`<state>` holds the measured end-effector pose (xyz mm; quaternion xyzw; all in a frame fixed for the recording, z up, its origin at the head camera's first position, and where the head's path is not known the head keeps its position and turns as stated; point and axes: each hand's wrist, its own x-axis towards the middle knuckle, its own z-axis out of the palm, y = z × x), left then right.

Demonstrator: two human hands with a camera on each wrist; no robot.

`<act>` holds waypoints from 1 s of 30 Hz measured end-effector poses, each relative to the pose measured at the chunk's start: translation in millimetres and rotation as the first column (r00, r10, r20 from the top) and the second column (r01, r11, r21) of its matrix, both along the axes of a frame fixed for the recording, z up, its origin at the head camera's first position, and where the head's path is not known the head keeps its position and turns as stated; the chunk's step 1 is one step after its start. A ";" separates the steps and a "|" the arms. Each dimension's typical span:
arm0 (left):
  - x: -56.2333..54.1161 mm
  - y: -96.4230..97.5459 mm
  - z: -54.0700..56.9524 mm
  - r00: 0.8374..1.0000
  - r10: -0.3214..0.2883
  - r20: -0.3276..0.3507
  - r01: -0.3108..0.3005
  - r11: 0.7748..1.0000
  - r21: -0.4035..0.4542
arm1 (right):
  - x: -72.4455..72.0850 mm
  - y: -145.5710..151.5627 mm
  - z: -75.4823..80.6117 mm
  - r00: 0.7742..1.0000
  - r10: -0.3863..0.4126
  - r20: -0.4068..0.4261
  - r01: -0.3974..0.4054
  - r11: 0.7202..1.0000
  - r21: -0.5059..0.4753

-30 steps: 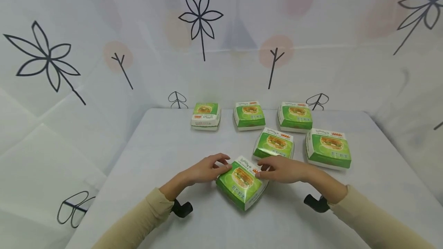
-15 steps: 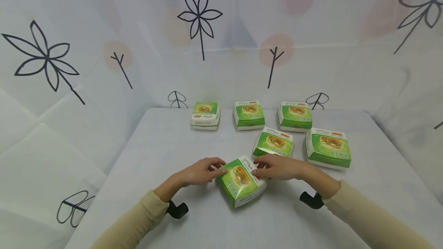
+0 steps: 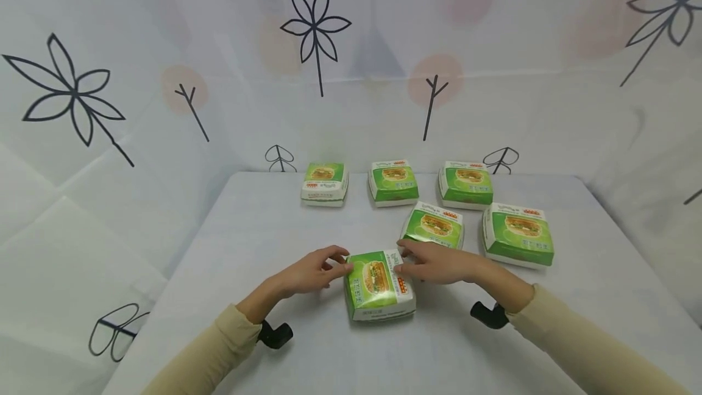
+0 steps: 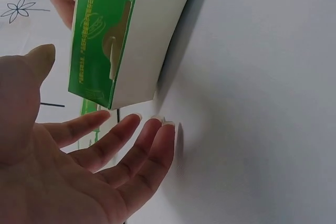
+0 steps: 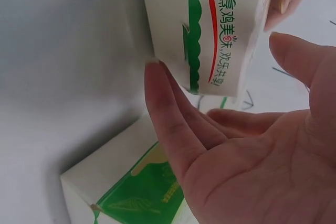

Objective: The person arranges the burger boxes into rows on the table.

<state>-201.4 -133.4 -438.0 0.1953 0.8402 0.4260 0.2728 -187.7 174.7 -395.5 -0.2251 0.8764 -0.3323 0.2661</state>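
Shows green and white on the near burger box [image 3: 378,288], with golden-brown burger picture [image 3: 375,277] and red print [image 3: 403,285]. Repeats both colours on five farther burger boxes [image 3: 325,183]. Spreads white over the worktop [image 3: 258,227], black line flowers [image 3: 315,25] and faded pink over the white backdrop [image 3: 230,11], beige along the sleeves [image 3: 211,346].

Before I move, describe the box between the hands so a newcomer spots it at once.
Start with the white table, then find the left hand and right hand. The green burger box between them is the nearest box; only its white lettered band runs down the right side.
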 end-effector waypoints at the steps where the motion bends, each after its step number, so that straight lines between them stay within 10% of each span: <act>1: 0.8 -0.5 -0.5 1.000 0.000 0.004 0.000 1.000 0.003 | -1.0 -1.2 0.6 1.000 0.003 -0.002 -0.003 1.000 0.000; 16: -11.1 5.0 -1.6 0.999 -0.032 -0.021 0.032 0.999 0.008 | -2.6 -8.0 -6.0 0.996 0.064 -0.055 -0.062 0.998 0.032; 30: 13.1 -16.3 2.6 0.997 -0.070 -0.019 0.069 0.997 -0.045 | -8.3 -11.8 -0.3 0.994 0.082 -0.074 -0.078 0.995 0.054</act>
